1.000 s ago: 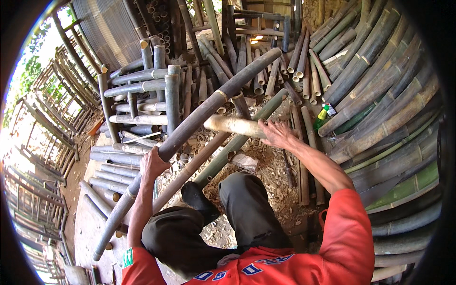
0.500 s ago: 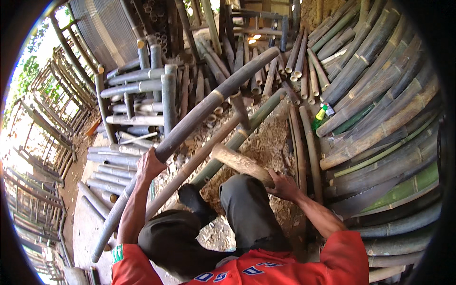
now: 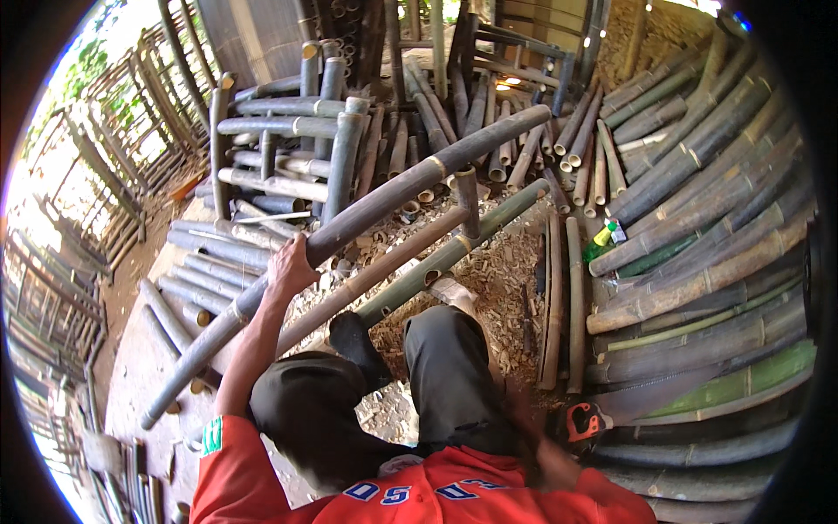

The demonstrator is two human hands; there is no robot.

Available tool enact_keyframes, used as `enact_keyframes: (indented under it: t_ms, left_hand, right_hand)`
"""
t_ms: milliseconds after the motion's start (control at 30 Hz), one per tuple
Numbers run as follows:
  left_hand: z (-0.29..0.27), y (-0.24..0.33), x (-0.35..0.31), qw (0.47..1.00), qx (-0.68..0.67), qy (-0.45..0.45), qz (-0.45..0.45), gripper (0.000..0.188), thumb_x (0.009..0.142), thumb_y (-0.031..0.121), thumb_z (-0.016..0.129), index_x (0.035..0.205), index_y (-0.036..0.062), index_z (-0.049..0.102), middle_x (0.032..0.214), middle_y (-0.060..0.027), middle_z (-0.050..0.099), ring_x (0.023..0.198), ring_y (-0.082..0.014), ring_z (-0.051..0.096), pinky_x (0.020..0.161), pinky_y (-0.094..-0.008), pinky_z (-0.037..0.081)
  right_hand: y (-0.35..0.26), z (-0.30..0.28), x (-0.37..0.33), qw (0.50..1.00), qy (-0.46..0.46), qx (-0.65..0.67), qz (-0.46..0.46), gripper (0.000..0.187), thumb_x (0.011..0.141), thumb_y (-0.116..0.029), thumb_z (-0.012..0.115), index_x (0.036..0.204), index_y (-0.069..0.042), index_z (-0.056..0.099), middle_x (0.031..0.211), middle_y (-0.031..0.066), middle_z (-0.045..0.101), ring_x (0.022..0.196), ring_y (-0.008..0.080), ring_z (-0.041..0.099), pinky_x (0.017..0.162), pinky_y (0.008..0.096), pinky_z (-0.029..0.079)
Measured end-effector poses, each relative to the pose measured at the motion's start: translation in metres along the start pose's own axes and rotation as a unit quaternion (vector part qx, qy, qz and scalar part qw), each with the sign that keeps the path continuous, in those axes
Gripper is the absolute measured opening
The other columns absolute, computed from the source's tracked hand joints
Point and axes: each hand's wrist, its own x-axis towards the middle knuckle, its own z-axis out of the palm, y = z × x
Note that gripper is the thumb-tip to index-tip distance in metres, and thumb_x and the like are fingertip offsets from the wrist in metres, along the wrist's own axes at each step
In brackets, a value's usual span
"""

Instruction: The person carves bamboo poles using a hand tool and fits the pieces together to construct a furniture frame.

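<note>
My left hand [image 3: 292, 265] grips a thick grey bamboo pole [image 3: 393, 190], which slants from the lower left up to the far middle. It forms the top rail of a frame. Below it run a thinner brown rail [image 3: 371, 266] and a greenish bamboo pole [image 3: 502, 218] with holes cut in it; a short upright [image 3: 469, 205] stands between the poles. Past my right knee shows the pale end of a wooden club [image 3: 454, 293], the rest mostly hidden. My right hand [image 3: 522, 415] is low beside my right thigh, dark and smeared; its fingers cannot be made out.
A saw with an orange handle [image 3: 583, 422] lies on the right, near stacked bamboo poles [image 3: 707, 301]. A green bottle [image 3: 601, 242] stands by that stack. On the left are cut bamboo lengths [image 3: 209, 271] and a bamboo frame [image 3: 279, 131]. Shavings [image 3: 511, 323] cover the ground.
My right hand has drawn back from beside the frame to my thigh. The club has dropped lower, behind my knee. The saw handle now shows, and the view has shifted.
</note>
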Motion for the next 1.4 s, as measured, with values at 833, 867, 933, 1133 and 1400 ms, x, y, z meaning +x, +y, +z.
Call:
enact_keyframes:
  t_ms: [833, 867, 933, 1133, 1400]
  left_hand:
    - [-0.014, 0.013, -0.011, 0.999, 0.008, 0.051, -0.006, 0.035, 0.074, 0.008, 0.07, 0.106, 0.0043, 0.058, 0.104, -0.0195, 0.069, 0.103, -0.0402, 0.068, 0.089, -0.0508, 0.053]
    - [-0.015, 0.012, -0.011, 0.999, 0.004, 0.044, -0.008, 0.035, 0.074, 0.007, 0.069, 0.106, 0.0041, 0.058, 0.104, -0.0197, 0.069, 0.102, -0.0403, 0.068, 0.089, -0.0508, 0.053]
    - [-0.012, 0.014, -0.012, 0.999, 0.008, 0.044, -0.007, 0.035, 0.072, 0.007, 0.07, 0.105, 0.004, 0.058, 0.102, -0.0198, 0.069, 0.1, -0.0408, 0.068, 0.089, -0.0503, 0.054]
    - [-0.012, 0.007, -0.007, 0.999, 0.008, 0.034, -0.017, 0.037, 0.07, 0.008, 0.071, 0.105, 0.0046, 0.059, 0.101, -0.0193, 0.069, 0.1, -0.0412, 0.068, 0.088, -0.0506, 0.054]
    - [0.002, -0.001, 0.005, 1.0, -0.007, 0.024, -0.005, 0.057, 0.062, 0.014, 0.079, 0.114, 0.008, 0.056, 0.104, -0.0199, 0.071, 0.101, -0.0438, 0.069, 0.083, -0.0552, 0.054]
  right_hand:
    - [-0.122, -0.246, 0.288, 0.874, 0.05, -0.416, -0.246, 0.076, 0.088, -0.043, 0.075, 0.146, -0.007, 0.041, 0.124, 0.0287, 0.063, 0.11, 0.0476, 0.067, 0.093, 0.0585, 0.054]
    - [-0.124, -0.249, 0.295, 0.88, 0.038, -0.424, -0.209, 0.076, 0.088, -0.043, 0.075, 0.146, -0.007, 0.041, 0.125, 0.0289, 0.063, 0.111, 0.0478, 0.066, 0.094, 0.0585, 0.054]
    - [-0.123, -0.251, 0.304, 0.882, 0.031, -0.429, -0.191, 0.074, 0.09, -0.045, 0.072, 0.146, -0.006, 0.042, 0.138, 0.0316, 0.057, 0.118, 0.05, 0.063, 0.1, 0.059, 0.053]
    - [-0.102, -0.198, 0.247, 0.944, -0.066, -0.27, -0.18, 0.075, 0.091, -0.05, 0.067, 0.145, -0.005, 0.039, 0.131, 0.0382, 0.059, 0.098, 0.0462, 0.071, 0.089, 0.0579, 0.062]
    - [-0.074, -0.041, 0.167, 0.964, 0.221, 0.136, -0.06, 0.081, 0.092, -0.046, 0.071, 0.144, 0.008, 0.041, 0.125, 0.0362, 0.064, 0.116, 0.0509, 0.064, 0.101, 0.0509, 0.051]
